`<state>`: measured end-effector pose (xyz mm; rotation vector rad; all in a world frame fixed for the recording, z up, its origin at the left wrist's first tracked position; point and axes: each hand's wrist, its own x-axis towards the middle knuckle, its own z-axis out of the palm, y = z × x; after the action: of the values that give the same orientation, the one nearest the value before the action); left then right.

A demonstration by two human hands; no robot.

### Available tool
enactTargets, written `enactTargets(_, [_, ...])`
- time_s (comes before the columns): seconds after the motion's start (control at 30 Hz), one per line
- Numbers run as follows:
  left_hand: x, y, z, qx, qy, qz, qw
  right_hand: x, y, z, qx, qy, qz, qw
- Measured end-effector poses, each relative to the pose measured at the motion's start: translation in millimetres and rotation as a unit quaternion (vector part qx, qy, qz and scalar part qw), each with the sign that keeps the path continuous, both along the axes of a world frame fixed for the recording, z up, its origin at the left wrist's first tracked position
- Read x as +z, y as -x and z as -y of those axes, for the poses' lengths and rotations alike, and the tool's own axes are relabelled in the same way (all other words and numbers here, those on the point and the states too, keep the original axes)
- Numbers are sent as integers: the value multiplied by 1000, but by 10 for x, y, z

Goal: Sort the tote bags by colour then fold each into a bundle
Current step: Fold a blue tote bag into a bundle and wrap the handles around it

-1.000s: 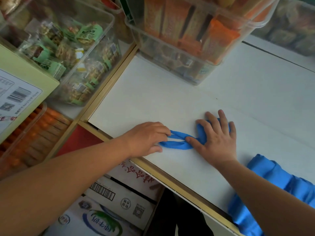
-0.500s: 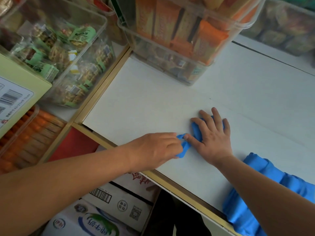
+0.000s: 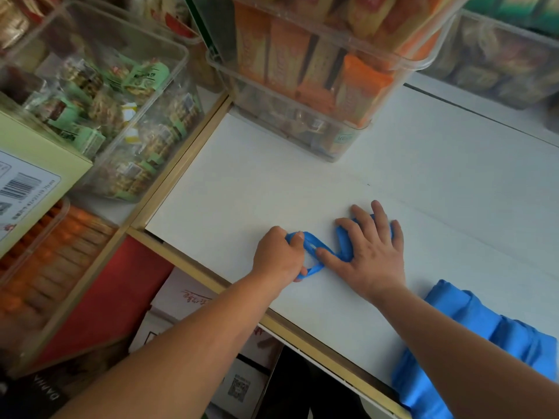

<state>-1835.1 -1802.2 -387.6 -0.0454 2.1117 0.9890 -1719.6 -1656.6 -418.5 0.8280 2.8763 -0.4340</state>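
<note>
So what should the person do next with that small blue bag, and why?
Probably wrap the handle loop round the folded blue bundle to bind it. The left hand grips the loop, stretched out beside the bundle, while the right hand presses the bundle flat on the white table. It looks folded small, with nothing holding it shut.

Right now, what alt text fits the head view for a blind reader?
A person's right hand presses a folded blue tote bag on a white counter while the left hand grips its handle loops. More blue fabric lies at the right edge; clear snack bins stand behind.
</note>
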Motion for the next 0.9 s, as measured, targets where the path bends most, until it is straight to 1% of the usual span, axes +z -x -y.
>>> enactTargets(0.07, [-18, 23, 43, 1, -33, 30, 999, -70, -7, 2, 4, -26, -10, 1000])
enactTargets(0.13, [-15, 55, 116, -28, -55, 40, 997, -135, -23, -4, 15, -47, -35, 998])
enactTargets(0.27, [4, 103, 180, -105, -58, 8, 993, -169, -36, -15, 27, -63, -40, 997])
enactTargets(0.37, [23, 113, 93, -94, -45, -26, 994, -153, -37, -18, 35, -62, -53, 996])
enactTargets(0.43, [38, 101, 25, -99, -11, -38, 994, -118, -48, -28, 33, -40, -50, 997])
enactTargets(0.5, [52, 94, -17, -108, 23, -16, 994, -56, -54, -47, 29, -4, -30, 999])
enactTargets(0.6, [91, 101, -41, -81, 24, 61, 995, 23, -41, -49, 26, 10, -10, 1000])
enactTargets(0.7, [105, 124, -46, -62, 15, 82, 995, 50, -7, -8, 2, 14, 2, 1000])
enactTargets(0.77, [62, 118, -17, -20, 7, 92, 995, 35, 4, 20, -3, -2, 9, 1000])
enactTargets(0.8, [29, 123, 16, -4, -1, 82, 997, 19, 3, 25, -1, -16, 11, 1000])
enactTargets(0.83, [-16, 139, 69, -9, -7, 40, 999, -4, 0, 26, 2, -26, 14, 1000])
enactTargets(0.87, [-55, 159, 139, -50, -5, -42, 998, -28, -1, 23, 6, -33, 15, 999])
enactTargets(0.9, [-87, 183, 221, -120, -5, -153, 981, -52, -4, 19, 7, -36, 13, 999])
